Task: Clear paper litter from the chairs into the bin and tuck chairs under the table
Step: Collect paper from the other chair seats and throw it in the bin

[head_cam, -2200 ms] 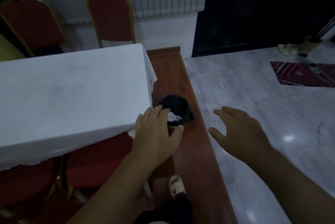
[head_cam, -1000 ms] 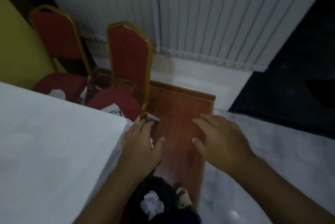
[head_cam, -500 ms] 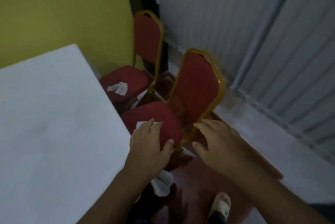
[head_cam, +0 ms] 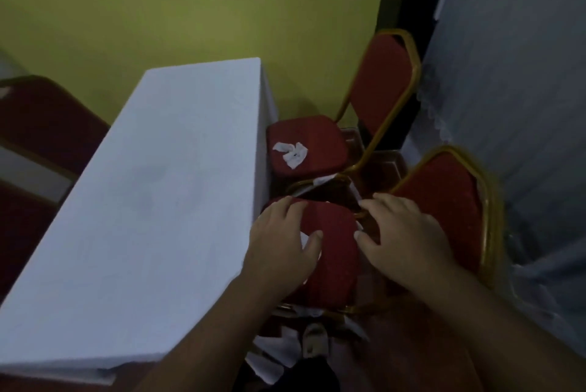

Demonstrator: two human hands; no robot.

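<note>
Two red chairs with gold frames stand at the end of the white-clothed table (head_cam: 142, 201). The far chair's seat (head_cam: 317, 138) carries a crumpled white paper (head_cam: 290, 152). My left hand (head_cam: 282, 245) is spread low over the left side of the near chair's seat (head_cam: 336, 252). A sliver of white paper (head_cam: 304, 237) shows by its thumb and the rest is hidden under the palm. My right hand (head_cam: 402, 239) hovers with fingers apart over the seat's right edge, in front of the near backrest (head_cam: 444, 210). No bin is in sight.
A yellow wall rises behind the table and grey vertical blinds (head_cam: 523, 106) hang close on the right. Another red chair back (head_cam: 41, 125) stands on the table's left side. My sandalled foot (head_cam: 314, 341) is on the wooden floor below, beside white cloth or paper (head_cam: 269, 356).
My view has swung left, from the bin on the floor to the two chairs. Both hands have travelled with it and now sit over the near chair's seat; the bin has dropped out of view.
</note>
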